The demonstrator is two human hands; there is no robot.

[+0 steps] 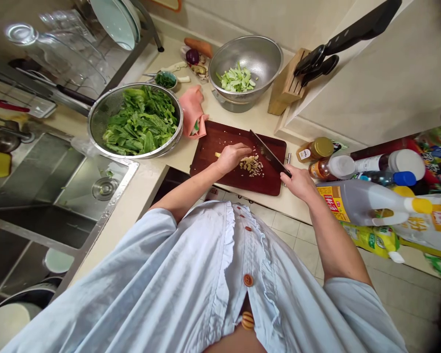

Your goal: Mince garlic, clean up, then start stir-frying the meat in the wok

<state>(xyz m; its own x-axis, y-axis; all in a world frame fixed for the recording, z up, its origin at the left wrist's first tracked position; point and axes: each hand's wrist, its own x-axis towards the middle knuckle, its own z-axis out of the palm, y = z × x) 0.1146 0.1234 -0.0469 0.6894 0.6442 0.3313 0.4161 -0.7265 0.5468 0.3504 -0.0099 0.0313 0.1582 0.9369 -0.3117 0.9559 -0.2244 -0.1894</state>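
Here: right hand (297, 182) clenched round kitchen knife (267, 153); left hand (231, 158), curled clear of the blade, pins pale strip (217, 155) to cutting board (213, 141).

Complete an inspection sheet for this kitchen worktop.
Surface: dark red wooden cutting board on a cream counter.
Job's things: black-handled kitchen knife; pile of pale minced bits; pale yellowish piece.
Clutter: steel colander of leafy greens; steel bowl of chopped stems; pink cloth; plastic bottles.
Hands: left hand curled over the piece; right hand grips the knife.
Cables: nothing seen.
Surroundings: steel sink, wooden knife block.
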